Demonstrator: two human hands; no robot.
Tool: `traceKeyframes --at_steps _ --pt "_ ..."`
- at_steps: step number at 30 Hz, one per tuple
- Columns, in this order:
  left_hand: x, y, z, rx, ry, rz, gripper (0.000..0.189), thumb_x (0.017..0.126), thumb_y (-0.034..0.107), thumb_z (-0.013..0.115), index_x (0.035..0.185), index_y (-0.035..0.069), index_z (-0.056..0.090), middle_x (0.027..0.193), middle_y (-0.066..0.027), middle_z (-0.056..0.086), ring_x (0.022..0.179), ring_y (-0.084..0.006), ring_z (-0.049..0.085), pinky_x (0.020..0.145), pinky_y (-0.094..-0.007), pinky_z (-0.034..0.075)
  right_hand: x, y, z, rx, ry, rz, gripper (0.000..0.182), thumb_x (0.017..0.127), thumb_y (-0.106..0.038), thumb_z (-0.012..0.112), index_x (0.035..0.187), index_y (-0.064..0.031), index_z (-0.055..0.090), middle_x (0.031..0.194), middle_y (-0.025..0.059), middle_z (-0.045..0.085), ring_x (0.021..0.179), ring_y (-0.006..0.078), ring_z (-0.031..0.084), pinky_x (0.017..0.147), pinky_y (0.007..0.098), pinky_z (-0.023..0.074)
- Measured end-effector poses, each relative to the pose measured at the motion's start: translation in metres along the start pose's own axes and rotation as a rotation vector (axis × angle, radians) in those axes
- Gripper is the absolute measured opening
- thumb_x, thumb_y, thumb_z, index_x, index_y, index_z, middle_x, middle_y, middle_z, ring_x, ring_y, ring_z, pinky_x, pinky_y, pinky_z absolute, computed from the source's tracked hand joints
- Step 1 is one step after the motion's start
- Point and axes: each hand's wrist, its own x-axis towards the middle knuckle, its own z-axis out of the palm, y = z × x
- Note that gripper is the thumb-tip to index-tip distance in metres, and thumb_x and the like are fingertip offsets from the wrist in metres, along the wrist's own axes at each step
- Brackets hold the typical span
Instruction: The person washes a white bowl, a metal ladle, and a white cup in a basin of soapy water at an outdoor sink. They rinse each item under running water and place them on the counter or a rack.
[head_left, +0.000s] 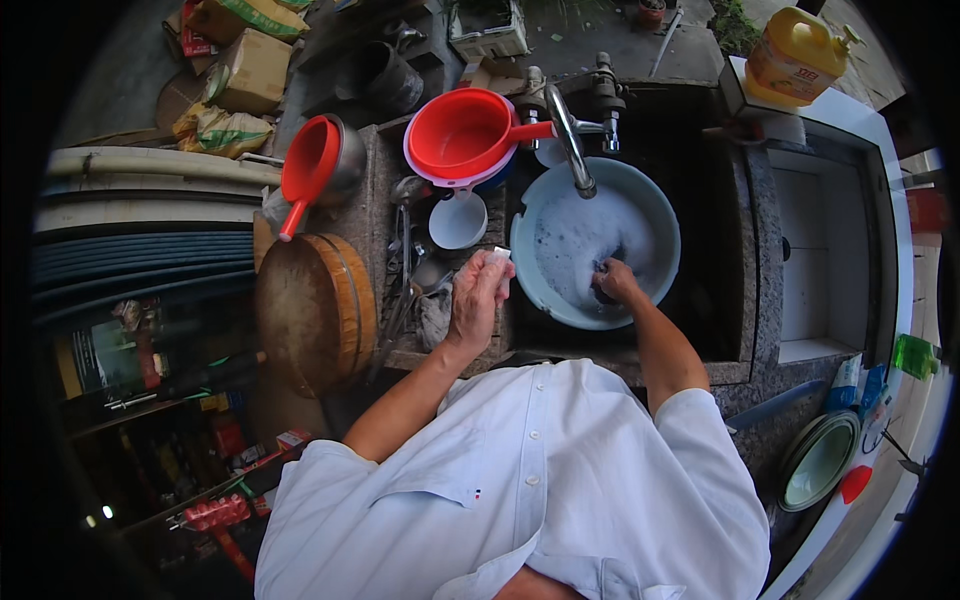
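A light-blue plastic basin (670, 217) of sudsy water stands in the dark stone sink under a curved metal faucet (570, 142). My right hand (619, 282) dips into the suds at the basin's near right part, its fingers on something dark that the foam partly hides. Left of the basin, my left hand (477, 289) is raised with a small whitish object (504, 262) between thumb and fingers; what it is cannot be told. Just beyond that hand a white bowl (458, 220) sits on the ledge, near a red plastic dipper (459, 133) resting on stacked basins.
Left lie a round wooden chopping block (300, 315), a second red dipper (309, 159) and a metal bowl (349, 165). Ladles and a grey rag (433, 319) are beside my left hand. Right are a white-tiled basin (810, 255), a knife (776, 405), stacked bowls (821, 461) and a yellow jug (795, 60).
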Motion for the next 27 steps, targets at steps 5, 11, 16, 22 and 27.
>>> traceKeyframes --at_steps 5,11,16,22,27 --pt "0.003 0.011 -0.003 0.094 0.118 -0.115 0.046 0.097 0.047 0.044 0.073 0.009 0.052 0.060 0.0024 0.049 0.049 -0.0051 0.040 0.046 -0.0196 0.030 -0.010 -0.009 -0.005 -0.135 0.215 0.030 0.034 0.080 -0.022 0.064 0.109 -0.0048 0.057 0.118 0.0230 0.053 0.103 0.0426 0.056 0.088 0.0486 0.0457" --pt "0.007 0.018 0.001 -0.047 0.171 -0.230 0.058 0.096 0.058 0.035 0.073 0.008 0.054 0.065 -0.0006 0.055 0.051 -0.0069 0.043 0.048 -0.0208 0.033 0.009 0.012 0.022 0.282 0.233 0.181 0.034 0.084 -0.020 0.062 0.111 -0.0005 0.053 0.109 0.0219 0.055 0.093 0.0362 0.059 0.079 0.0455 0.0488" --pt "0.007 0.006 -0.002 -0.157 0.125 -0.139 0.049 0.098 0.050 0.037 0.081 0.007 0.055 0.073 -0.0035 0.058 0.055 -0.0076 0.047 0.052 -0.0229 0.037 -0.006 -0.041 0.004 1.242 -0.139 0.152 0.035 0.089 -0.028 0.062 0.109 -0.0002 0.052 0.082 0.0067 0.058 0.067 0.0167 0.057 0.056 0.0314 0.0478" --pt "0.012 -0.003 -0.008 -0.451 -0.045 -0.338 0.032 0.097 0.037 0.041 0.079 0.011 0.048 0.066 -0.0039 0.051 0.046 -0.0116 0.043 0.042 -0.0240 0.031 -0.075 -0.147 -0.034 1.452 -0.113 -0.105 0.029 0.091 -0.033 0.060 0.103 -0.0076 0.051 0.078 0.0036 0.058 0.056 0.0118 0.054 0.044 0.0250 0.0426" --pt "0.017 0.000 -0.011 -0.714 -0.306 -0.458 0.041 0.096 0.041 0.034 0.068 0.013 0.043 0.049 -0.0001 0.036 0.037 -0.0122 0.030 0.035 -0.0248 0.023 -0.094 -0.168 -0.035 1.415 -0.062 -0.157 0.028 0.091 -0.029 0.063 0.104 -0.0060 0.055 0.080 0.0005 0.059 0.062 0.0072 0.054 0.053 0.0226 0.0442"
